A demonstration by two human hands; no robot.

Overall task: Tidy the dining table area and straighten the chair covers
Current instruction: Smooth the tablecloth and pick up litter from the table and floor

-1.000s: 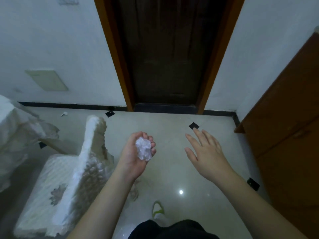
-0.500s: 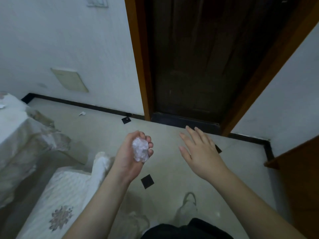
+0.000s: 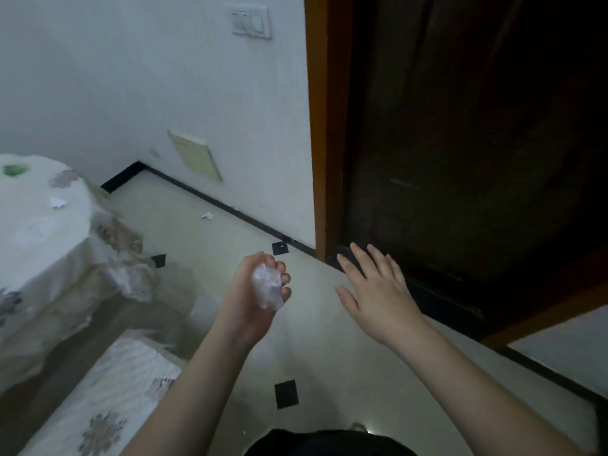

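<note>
My left hand (image 3: 253,297) grips a crumpled white wad of paper or plastic (image 3: 268,286) over the floor, fingers curled round it. My right hand (image 3: 375,291) hovers beside it with straight, spread fingers and holds nothing. The dining table (image 3: 39,225), draped in a white flowered cloth, stands at the left; a small paper scrap (image 3: 57,202) and something green (image 3: 14,169) lie on it. A chair with a white quilted flowered cover (image 3: 108,399) sits at the lower left, below my left forearm.
A dark wooden door (image 3: 460,143) in an orange-brown frame fills the right side. A paper scrap (image 3: 207,216) lies on the pale tiled floor near the black skirting. A light switch (image 3: 251,21) and a beige wall panel (image 3: 195,156) are on the white wall.
The view has swung left and up: the door has shifted to the right, and the table and switch have come into sight. Both hands keep the same pose, the left still gripping the wad.
</note>
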